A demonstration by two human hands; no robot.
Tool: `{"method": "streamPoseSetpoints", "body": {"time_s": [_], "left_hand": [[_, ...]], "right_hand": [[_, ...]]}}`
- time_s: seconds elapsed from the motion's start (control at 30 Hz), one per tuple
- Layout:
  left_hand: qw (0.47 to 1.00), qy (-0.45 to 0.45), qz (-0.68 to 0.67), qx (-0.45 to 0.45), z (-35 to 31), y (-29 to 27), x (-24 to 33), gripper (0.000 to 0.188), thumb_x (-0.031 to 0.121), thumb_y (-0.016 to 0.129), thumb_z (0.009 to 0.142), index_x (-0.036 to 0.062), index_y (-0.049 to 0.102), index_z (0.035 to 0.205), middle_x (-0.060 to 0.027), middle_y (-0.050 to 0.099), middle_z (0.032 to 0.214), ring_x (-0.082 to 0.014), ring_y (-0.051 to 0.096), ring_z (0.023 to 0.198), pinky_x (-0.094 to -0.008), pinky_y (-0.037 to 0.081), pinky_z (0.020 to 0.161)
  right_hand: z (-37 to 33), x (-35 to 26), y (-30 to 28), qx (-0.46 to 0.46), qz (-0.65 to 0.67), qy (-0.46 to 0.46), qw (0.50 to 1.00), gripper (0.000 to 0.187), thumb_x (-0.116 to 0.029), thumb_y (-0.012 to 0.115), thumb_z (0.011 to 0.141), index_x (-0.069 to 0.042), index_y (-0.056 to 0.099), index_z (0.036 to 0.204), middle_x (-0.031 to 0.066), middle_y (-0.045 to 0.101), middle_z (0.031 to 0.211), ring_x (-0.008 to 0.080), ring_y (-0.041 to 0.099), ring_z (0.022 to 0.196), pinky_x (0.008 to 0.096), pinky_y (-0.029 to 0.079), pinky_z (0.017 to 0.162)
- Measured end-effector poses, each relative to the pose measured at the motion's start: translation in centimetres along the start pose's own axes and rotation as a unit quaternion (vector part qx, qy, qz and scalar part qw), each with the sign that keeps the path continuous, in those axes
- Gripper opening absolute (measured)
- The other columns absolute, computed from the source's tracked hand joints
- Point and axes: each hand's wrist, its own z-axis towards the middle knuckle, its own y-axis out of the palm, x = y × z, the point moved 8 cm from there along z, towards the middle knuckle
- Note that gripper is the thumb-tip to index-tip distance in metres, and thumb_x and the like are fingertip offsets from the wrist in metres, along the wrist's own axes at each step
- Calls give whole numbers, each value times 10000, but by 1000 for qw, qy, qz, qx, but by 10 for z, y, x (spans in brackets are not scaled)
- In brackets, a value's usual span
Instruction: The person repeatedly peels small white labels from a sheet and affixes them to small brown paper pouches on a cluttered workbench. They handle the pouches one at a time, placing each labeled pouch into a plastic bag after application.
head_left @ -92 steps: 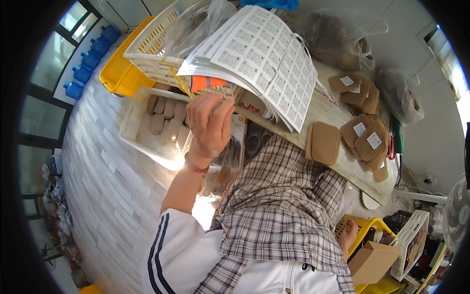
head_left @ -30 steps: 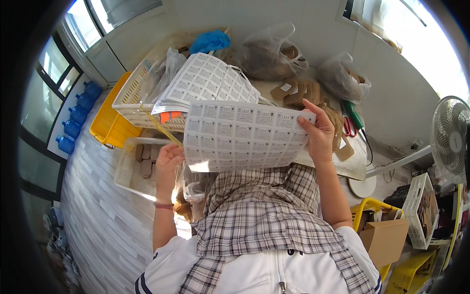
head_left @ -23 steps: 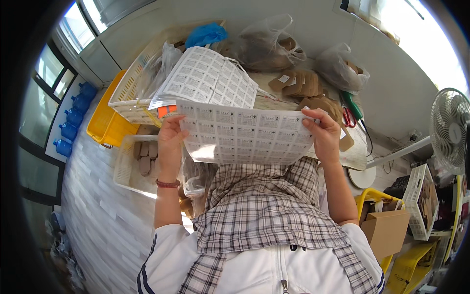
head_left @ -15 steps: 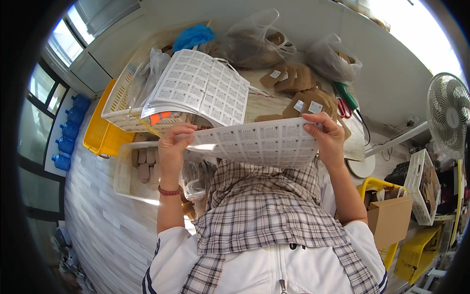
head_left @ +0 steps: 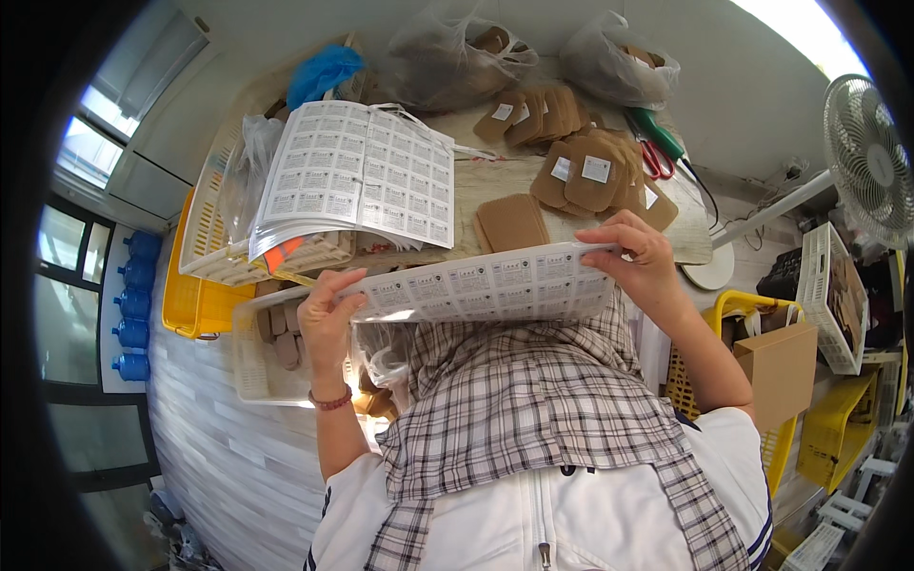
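Note:
A sheet of printed labels [head_left: 481,285] stretches between my hands over my lap. My left hand [head_left: 328,312] pinches its left end, and my right hand [head_left: 630,252] grips the upper right corner between thumb and fingers. Beyond my left hand a thick stack of label sheets [head_left: 357,171] leans across a white crate. Just past the sheet on the worktable lie brown rounded pads [head_left: 514,225] in a plain pile. Farther right, more brown pads [head_left: 592,171] carry small white labels.
Red-handled scissors [head_left: 657,160] and a green-handled tool [head_left: 655,131] with a black cord lie at the table's right. Plastic bags [head_left: 619,62] stand at the back. A fan [head_left: 868,157] rises at right. A white bin [head_left: 276,385] of pads sits low on the left.
The view has shifted, showing more of the plain brown pads. Both hands still hold the sheet, now pulled slightly closer to my body and tilted flatter.

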Motion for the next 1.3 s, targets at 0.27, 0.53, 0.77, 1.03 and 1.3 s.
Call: {"method": "streamPoseSetpoints", "body": {"time_s": [0.27, 0.53, 0.77, 1.03, 1.3], "left_hand": [[995, -23, 79, -48, 7, 11, 2, 299, -132, 637, 796, -23, 721, 1062, -12, 562, 923, -81, 537, 854, -201, 434, 767], [990, -34, 114, -71, 4, 8, 0, 188, -108, 657, 778, -17, 733, 924, -27, 540, 886, -108, 514, 825, -217, 425, 742], [862, 100, 496, -10, 2, 45, 50, 238, -30, 673, 792, 18, 733, 1017, -173, 601, 1316, -369, 586, 1170, -482, 427, 1047], [884, 294, 301, -202, -5, 175, 68, 388, 92, 744, 786, -9, 662, 1152, -138, 668, 1075, -318, 637, 1008, -428, 508, 938], [932, 165, 217, -237, -4, 179, 40, 286, 91, 785, 775, 22, 710, 1042, -99, 656, 848, -247, 609, 729, -338, 492, 632]], "right_hand": [[-7, 8, -4, -12, -55, -16, 998, 264, -24, 813, 749, -69, 764, 1005, 44, 610, 866, 154, 628, 753, 277, 525, 659], [-9, -1, -1, 19, -115, -76, 990, 169, -59, 822, 694, -66, 726, 833, 44, 592, 781, 208, 611, 700, 318, 508, 625], [-18, -5, 5, 8, -171, -113, 979, 177, -77, 828, 631, -87, 686, 737, 38, 567, 679, 223, 579, 655, 346, 475, 580], [-16, -7, 7, -29, -118, -111, 986, 209, -38, 832, 625, -68, 730, 805, 39, 595, 697, 212, 585, 650, 324, 466, 565], [-25, 10, 0, -37, -107, -54, 992, 182, -8, 819, 687, -40, 730, 842, 60, 666, 739, 205, 617, 662, 313, 484, 583]]}}
